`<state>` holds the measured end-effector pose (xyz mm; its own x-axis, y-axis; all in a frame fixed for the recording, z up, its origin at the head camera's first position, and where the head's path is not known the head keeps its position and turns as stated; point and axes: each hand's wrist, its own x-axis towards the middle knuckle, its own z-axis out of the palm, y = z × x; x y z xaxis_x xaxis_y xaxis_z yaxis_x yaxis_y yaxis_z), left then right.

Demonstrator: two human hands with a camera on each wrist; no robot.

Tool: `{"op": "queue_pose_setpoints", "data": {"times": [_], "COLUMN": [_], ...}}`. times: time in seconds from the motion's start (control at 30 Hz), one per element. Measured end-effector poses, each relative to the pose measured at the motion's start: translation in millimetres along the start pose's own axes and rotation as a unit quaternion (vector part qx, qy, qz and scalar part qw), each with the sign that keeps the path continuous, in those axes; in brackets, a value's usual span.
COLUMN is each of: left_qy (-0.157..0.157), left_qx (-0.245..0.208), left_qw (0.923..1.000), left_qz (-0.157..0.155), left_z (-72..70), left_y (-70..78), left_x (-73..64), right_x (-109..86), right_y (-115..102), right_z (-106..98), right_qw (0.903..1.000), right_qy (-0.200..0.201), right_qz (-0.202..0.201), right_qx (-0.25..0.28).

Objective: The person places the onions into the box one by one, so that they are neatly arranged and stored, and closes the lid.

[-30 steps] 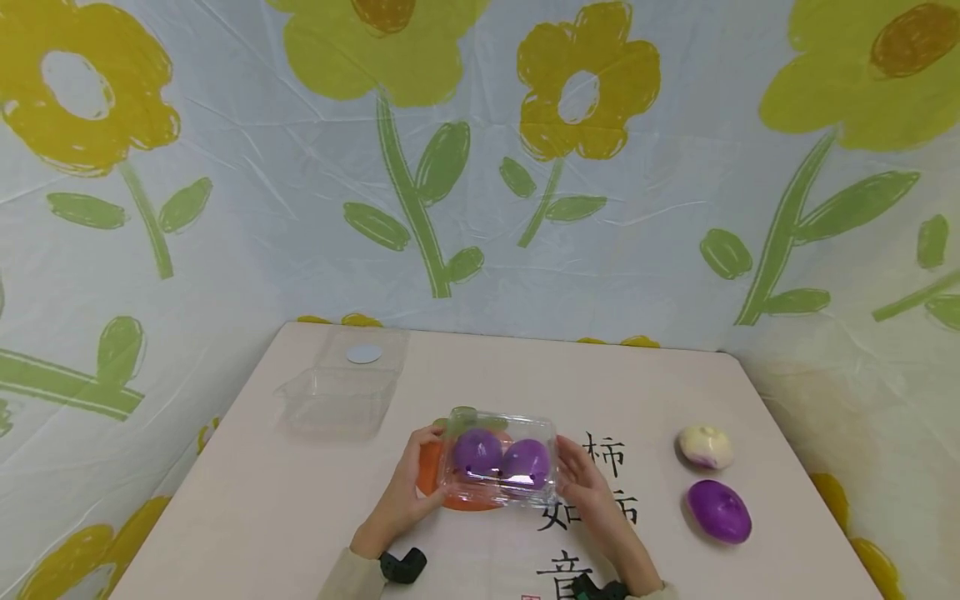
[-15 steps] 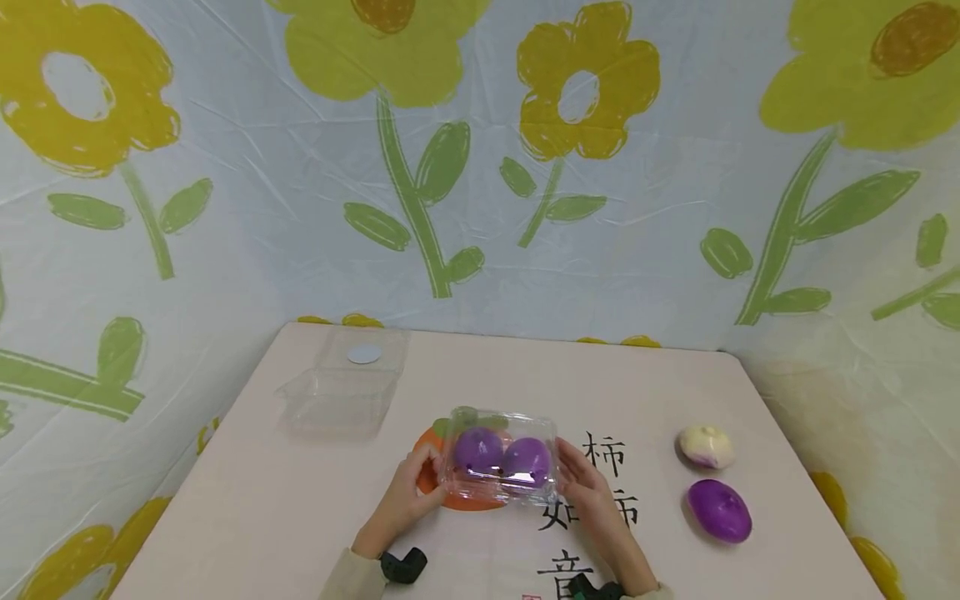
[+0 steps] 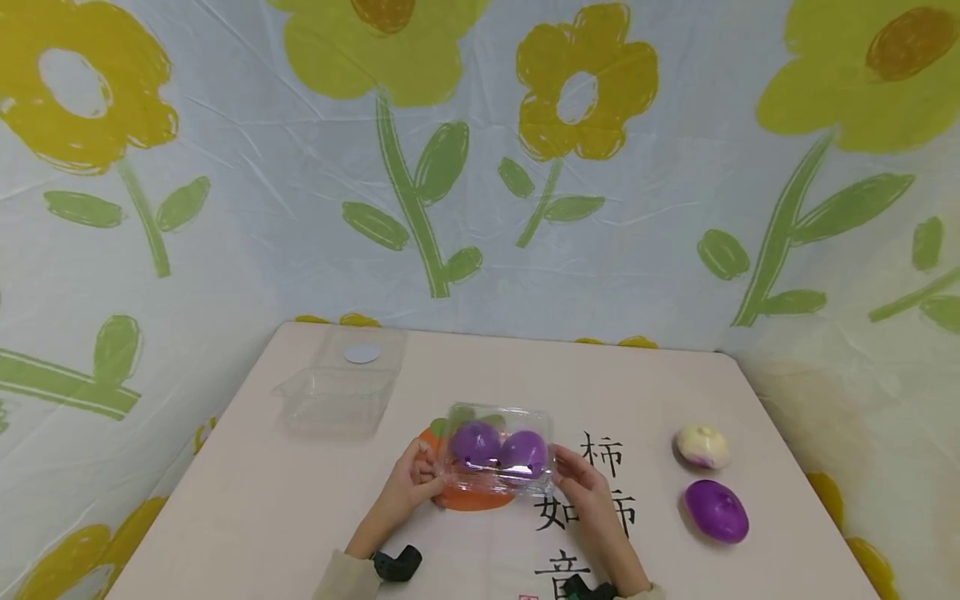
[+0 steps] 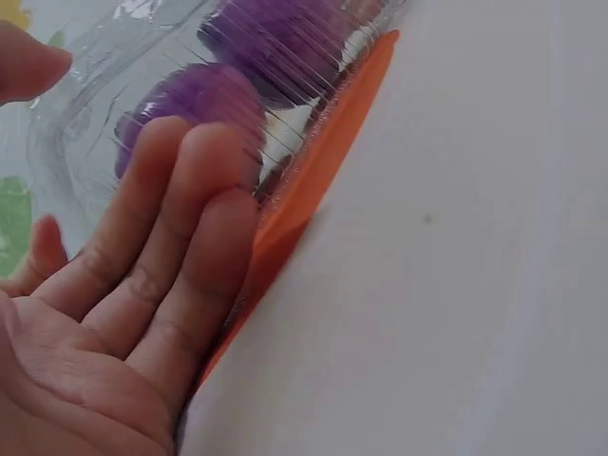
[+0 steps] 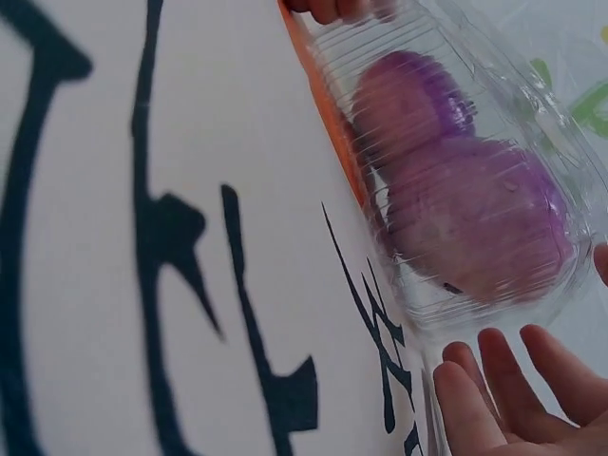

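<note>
A closed clear plastic clamshell box (image 3: 498,483) with two round purple vegetables (image 3: 477,444) inside is between my hands, over an orange fruit print. At its left end, my left hand (image 3: 408,482) grips the edge, thumb on the near side and fingers bent; the left wrist view shows several fingertips (image 4: 214,157) against the ribbed wall. My right hand (image 3: 588,492) holds the right end between thumb and fingers. In the right wrist view its fingertips (image 5: 494,351) are close to the box corner; exact contact there is hard to see.
An open clear clamshell box (image 3: 337,400) stands at the back left, its lid tipped back. Toward the right lie a white-and-purple turnip-like vegetable (image 3: 702,447) and a smooth purple oval vegetable (image 3: 716,512). Black characters (image 3: 602,452) are printed on the tabletop. Flowered cloth (image 3: 637,275) surrounds the table.
The filled box has shifted slightly away from me and to the left. My left fingers are more bent at its end; my right hand keeps nearly the same place.
</note>
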<state>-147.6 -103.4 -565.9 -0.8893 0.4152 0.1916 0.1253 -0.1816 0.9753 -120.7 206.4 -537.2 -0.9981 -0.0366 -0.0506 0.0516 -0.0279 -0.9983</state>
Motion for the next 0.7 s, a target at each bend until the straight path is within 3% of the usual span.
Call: {"op": "queue_pose_setpoints", "data": {"times": [0.17,0.33,0.5,0.7], "left_qy": [-0.035,-0.079,-0.104,-0.115], "left_qx": [-0.019,-0.034,-0.076,-0.124], "left_qw": [0.9984,0.9936,0.9837,0.9711], "left_qz": [-0.042,-0.073,-0.126,-0.168], "left_z": [-4.7,-8.4,-9.0,-7.6], "left_y": [-0.4,-0.1,3.4,3.9], "left_x": [0.7,0.3,-0.4,-0.7], "right_x": [-1.1,-2.0,-1.1,-1.6], "right_y": [-1.3,-3.2,-4.7,-6.9], "right_z": [2.8,5.1,5.7,2.8], "right_qw": [0.9992,0.9987,0.9979,0.998], "right_qy": [0.03,0.051,0.039,-0.02], "right_qz": [-0.027,0.004,0.05,0.058], "right_qx": [-0.004,0.0,-0.012,-0.011]}}
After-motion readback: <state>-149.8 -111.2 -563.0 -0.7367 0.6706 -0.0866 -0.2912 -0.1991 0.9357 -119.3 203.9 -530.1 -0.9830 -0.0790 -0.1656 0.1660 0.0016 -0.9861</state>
